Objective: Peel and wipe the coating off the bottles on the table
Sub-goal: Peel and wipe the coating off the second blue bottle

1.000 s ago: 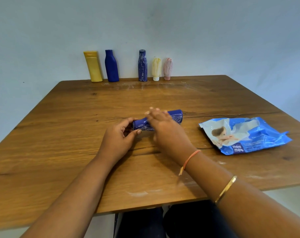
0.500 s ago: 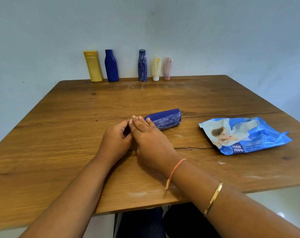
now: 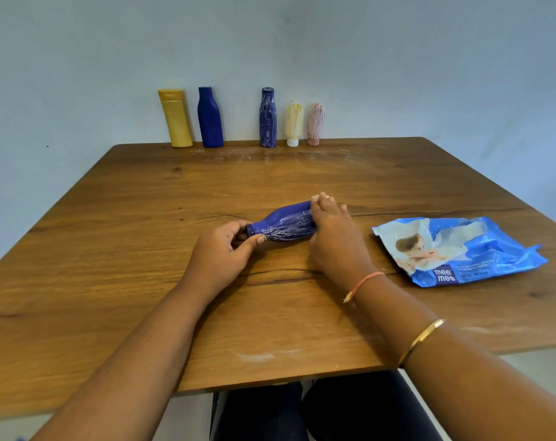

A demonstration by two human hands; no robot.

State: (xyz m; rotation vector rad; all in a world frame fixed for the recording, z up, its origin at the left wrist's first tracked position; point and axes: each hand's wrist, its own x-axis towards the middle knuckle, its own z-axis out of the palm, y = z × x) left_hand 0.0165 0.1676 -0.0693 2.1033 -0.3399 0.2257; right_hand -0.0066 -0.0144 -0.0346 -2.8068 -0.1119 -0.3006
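On the table (image 3: pixel 111 281), a wet-wipes pack (image 3: pixel 461 249) lay by the right edge. Mid-table, the left hand (image 3: pixel 219 256) pinched the neck and the right hand (image 3: pixel 330 230) clasped the base of a streaked blue bottle (image 3: pixel 283 226) lying flat. At the far edge, two bottles (image 3: pixel 175 119) looked clean and three bottles (image 3: pixel 293 124) appeared still coated.

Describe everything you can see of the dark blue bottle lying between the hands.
The dark blue plastic bottle lies on its side on the brown wooden table, with its narrow neck toward the left hand and its wide base toward the right hand. A whitish coating clings to its body in wrinkled streaks; the shoulder looks cleaner. The left hand pinches the neck end, hiding any cap. The right hand curls over the base end.
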